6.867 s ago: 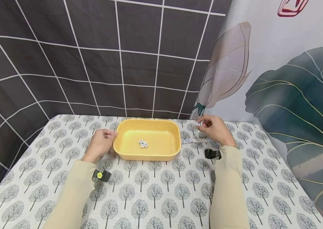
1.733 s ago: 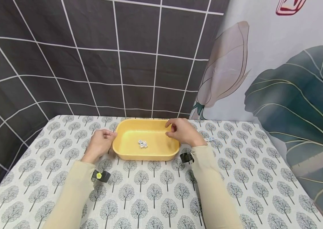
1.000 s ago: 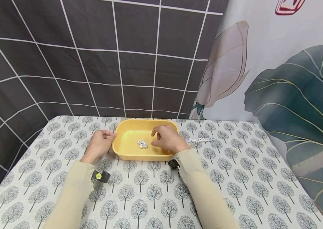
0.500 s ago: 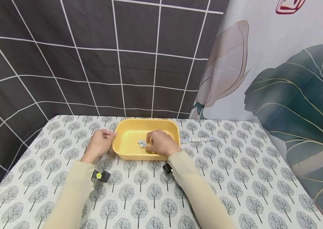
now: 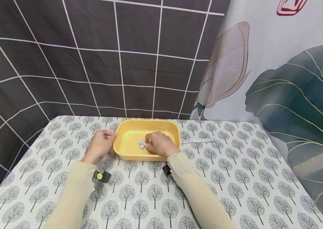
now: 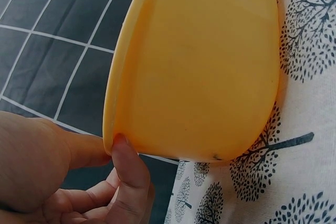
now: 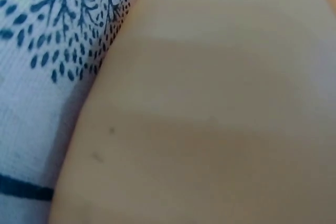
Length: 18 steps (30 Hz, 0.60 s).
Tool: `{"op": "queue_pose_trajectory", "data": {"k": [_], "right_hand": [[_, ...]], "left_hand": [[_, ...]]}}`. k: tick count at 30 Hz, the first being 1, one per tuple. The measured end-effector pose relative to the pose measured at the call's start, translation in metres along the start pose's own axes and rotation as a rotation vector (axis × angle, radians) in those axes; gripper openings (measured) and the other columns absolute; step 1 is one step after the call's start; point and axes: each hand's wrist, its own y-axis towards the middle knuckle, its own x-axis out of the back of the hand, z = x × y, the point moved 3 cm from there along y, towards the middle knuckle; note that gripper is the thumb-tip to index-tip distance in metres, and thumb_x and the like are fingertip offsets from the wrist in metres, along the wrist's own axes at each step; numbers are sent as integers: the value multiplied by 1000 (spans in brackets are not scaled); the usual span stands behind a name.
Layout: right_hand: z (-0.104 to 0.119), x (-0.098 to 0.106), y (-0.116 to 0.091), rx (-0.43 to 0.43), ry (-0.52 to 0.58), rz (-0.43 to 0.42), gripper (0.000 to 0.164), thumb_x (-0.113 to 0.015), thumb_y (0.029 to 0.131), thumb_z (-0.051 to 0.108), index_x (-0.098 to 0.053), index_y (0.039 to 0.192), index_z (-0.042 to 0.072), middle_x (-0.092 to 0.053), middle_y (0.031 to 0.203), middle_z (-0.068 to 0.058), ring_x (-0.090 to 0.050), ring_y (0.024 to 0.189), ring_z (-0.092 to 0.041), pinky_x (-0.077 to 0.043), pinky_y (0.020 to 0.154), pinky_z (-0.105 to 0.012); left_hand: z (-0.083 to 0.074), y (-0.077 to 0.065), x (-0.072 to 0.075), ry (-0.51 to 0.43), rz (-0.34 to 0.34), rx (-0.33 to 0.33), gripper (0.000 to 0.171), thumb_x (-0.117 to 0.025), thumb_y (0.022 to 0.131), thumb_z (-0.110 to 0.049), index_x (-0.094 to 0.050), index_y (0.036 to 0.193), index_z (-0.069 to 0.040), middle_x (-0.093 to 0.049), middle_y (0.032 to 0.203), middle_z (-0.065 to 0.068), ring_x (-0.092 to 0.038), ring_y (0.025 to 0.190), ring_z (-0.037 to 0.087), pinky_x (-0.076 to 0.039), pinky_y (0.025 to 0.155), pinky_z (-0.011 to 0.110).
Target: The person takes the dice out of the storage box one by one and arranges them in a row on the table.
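My left hand point(image 5: 99, 143) pinches the left rim of a yellow tray point(image 5: 127, 155); the left wrist view shows the thumb and fingers point(image 6: 131, 174) at the tray's corner. Inside the tray, my right hand point(image 5: 161, 144) reaches down with curled fingers and pinches a white die point(image 5: 146, 144) at its fingertips. Several more white dice point(image 5: 140, 142) lie just left of it on the tray floor. The hand hides part of the floor. Only the tray's outer wall point(image 7: 199, 103) fills the right wrist view, with neither fingers nor dice showing.
A row of several small white dice point(image 5: 198, 140) runs rightward from the tray's right side on the tree-print tablecloth point(image 5: 155, 190). A dark gridded curtain point(image 5: 92, 63) hangs behind the table, and a floral curtain point(image 5: 278, 95) on the right.
My right hand has gone from above the row of dice, holding a small white piece, leftward over the tray's right rim, then down to the dice. My left hand stays at the rim.
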Motion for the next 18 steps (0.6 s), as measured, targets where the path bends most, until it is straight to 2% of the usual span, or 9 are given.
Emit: {"op": "queue_pose_trajectory", "data": {"k": [9,18], "right_hand": [[-5,2,0,-2,-1,-29,11,-77,87,18,-69,95,15,-62,78,3,-58,71,-14,-49,66,-31],[-11,2,2,43,33,-19,9,-76,88,16,-69,93,16,-61,75,2,-56,68,-13,-47,65,-28]], "left_hand": [[0,1,-1,-11,0,-5,34,-55,105,-24,-60,123,5,-65,104,15,-60,78,15,-58,66,28],[1,1,-1,-6,2,-5,34,-55,105,-24,-60,123,5,-66,105,15,-60,78,15,-57,66,28]]}}
